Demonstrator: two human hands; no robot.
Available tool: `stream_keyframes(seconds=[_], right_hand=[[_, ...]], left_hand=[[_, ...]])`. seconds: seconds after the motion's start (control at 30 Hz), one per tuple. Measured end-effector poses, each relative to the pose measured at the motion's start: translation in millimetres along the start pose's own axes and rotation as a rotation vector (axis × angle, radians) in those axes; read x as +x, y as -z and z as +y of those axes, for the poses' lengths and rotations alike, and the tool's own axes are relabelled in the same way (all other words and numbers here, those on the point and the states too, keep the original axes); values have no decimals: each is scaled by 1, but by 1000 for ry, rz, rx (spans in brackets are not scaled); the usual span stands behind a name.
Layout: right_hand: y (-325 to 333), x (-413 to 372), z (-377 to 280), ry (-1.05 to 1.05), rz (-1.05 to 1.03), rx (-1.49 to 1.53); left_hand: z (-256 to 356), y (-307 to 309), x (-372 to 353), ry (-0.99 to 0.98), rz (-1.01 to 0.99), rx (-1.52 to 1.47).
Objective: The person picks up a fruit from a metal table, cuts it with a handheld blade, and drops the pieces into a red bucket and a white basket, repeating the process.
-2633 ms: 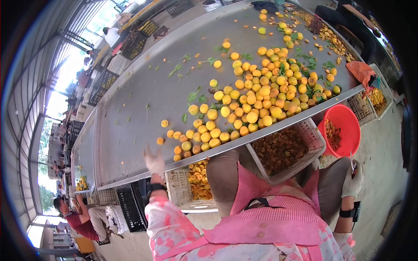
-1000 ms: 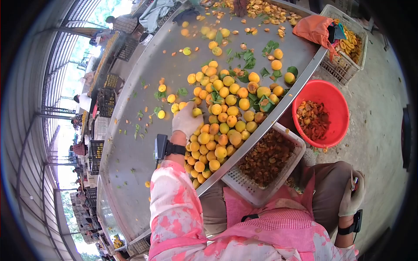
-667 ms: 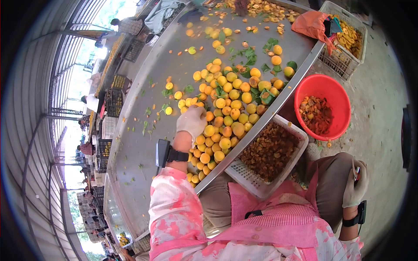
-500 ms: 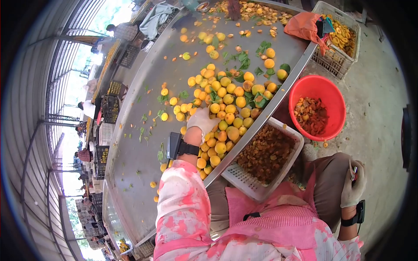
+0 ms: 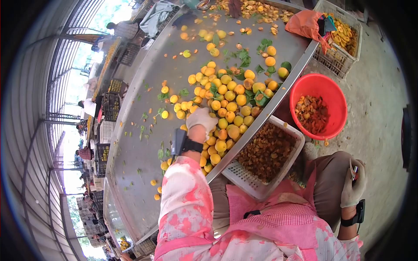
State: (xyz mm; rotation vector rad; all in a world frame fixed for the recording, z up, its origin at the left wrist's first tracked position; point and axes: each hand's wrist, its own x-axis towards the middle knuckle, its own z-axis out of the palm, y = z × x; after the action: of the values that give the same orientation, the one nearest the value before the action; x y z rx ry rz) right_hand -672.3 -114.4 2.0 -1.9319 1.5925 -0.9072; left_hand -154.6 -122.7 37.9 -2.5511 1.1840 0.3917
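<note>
- Curling downward, the gloved fingers (image 5: 208,116) of the left hand (image 5: 201,118) lie bunched on top of a heap of apricots (image 5: 228,106) just left of the frame's centre; whether they grip a fruit cannot be told.
- A black device (image 5: 178,143) is strapped to that wrist, and a pink-and-white sleeve (image 5: 185,204) runs down to the lower middle of the frame.
- The right hand (image 5: 353,188), also in a white glove, rests on the person's knee at the lower right, fingers closed around a small knife (image 5: 352,167) whose blade points up.
- The apricots lie on a long steel table (image 5: 130,182) that slants from the lower left to the top of the frame, with green leaves (image 5: 244,55) scattered among them.
- A white plastic crate (image 5: 241,174) of brown pits sits against the table's near edge, just right of the heap.
- A red bucket (image 5: 322,87) holding more pits stands on the floor at the right.
- An orange cloth (image 5: 307,24) drapes the table's upper right corner, beside a crate of halved fruit (image 5: 346,32).
</note>
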Motion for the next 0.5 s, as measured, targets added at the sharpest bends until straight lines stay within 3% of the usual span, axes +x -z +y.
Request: stream_keyframes(seconds=[0.03, 0.13, 0.17, 0.23, 0.3, 0.37, 0.43, 0.5], right_hand=[[0, -1, 0, 7, 16, -14], [2, -4, 4, 6, -1, 40], [0, -4, 7, -19, -22, 101], [-5, -5, 13, 22, -14, 84], [-9, -8, 26, 71, -16, 64], [-15, -8, 40, -45, -39, 78], [-20, -4, 42, 54, -91, 65], [-27, 0, 51, -3, -85, 90]], left_hand=[[-14, 0, -9, 9, 4, -7], [-62, -14, -46, -9, 253, -557], [-73, -17, -67, 21, 266, -565], [-95, -24, -116, -30, 487, -617], [-111, -38, -171, 66, 527, -668], [-124, -55, -232, 84, 674, -637], [-129, -85, -288, 231, 682, -644], [-131, -117, -341, 344, 657, -650]])
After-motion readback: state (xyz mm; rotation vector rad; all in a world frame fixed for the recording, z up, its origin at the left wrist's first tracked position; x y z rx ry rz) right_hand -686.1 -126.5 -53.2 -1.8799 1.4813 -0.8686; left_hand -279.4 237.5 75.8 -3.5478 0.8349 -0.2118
